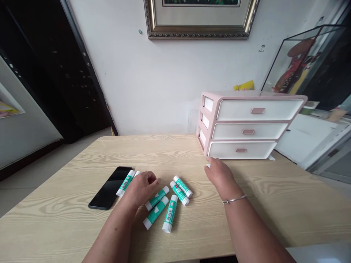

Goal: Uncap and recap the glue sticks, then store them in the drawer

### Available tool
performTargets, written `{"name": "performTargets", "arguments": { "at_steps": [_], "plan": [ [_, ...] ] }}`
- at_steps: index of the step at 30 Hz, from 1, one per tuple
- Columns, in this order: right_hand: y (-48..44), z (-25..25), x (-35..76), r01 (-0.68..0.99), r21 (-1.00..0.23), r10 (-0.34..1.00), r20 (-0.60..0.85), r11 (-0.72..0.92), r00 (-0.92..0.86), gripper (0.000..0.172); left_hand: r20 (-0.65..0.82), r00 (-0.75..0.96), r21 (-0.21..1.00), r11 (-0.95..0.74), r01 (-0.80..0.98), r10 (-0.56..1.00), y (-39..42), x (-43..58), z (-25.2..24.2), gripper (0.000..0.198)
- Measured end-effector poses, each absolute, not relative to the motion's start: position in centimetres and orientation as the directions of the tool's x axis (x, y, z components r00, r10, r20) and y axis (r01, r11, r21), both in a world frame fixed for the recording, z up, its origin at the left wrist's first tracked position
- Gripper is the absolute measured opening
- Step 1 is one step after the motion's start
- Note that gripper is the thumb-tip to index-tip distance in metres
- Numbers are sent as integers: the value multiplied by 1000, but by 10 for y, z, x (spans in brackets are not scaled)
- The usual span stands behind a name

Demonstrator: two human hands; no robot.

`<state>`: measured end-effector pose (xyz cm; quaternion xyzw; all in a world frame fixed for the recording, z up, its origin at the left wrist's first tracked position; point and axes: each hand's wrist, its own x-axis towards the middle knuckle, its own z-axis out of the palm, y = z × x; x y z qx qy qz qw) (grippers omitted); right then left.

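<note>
Several green-and-white glue sticks lie loose on the wooden table. My left hand (142, 188) rests over them with fingers loosely curled and the thumb apart; I see nothing between them. A glue stick (125, 183) leans on the phone's edge beside this hand, and a second white end shows behind my knuckles. Just right of the hand are a glue stick (157, 198), another glue stick (155, 213) and an upright-labelled glue stick (170, 214). My right hand (219, 174), closed, is near the drawer unit; a white end like a glue stick's peeks from its fingers, the rest hidden.
A black phone (109, 190) lies at left on the wooden table (68, 223). The pink-and-white three-drawer unit (248, 126) stands at the back right, drawers closed. Behind the table is a white wall (156, 87) with a framed picture (201, 33). A glass case (298, 58) stands far right.
</note>
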<state>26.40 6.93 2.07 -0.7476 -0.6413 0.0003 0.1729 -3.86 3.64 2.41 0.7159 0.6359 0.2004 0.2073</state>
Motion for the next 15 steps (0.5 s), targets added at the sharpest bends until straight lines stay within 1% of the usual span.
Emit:
{"name": "performTargets", "arguments": {
  "at_steps": [3,5,7,10,15],
  "plan": [
    [70,17,263,962,-251,967,195,-112,164,34,-27,196,580,-145,802,980,34,-42,22,31],
    [71,14,262,962,-254,970,191,-100,151,34,-64,244,577,-164,800,968,33,-43,19,33],
    [72,12,261,964,-252,971,192,-88,139,34,-92,274,569,-176,803,957,31,-43,18,30],
    [72,11,259,968,-241,972,197,-76,126,33,-114,287,549,-181,816,951,28,-41,20,24],
    [69,14,252,976,-208,982,164,-61,96,31,-132,270,497,-172,850,954,26,-39,24,22]
  ]
}}
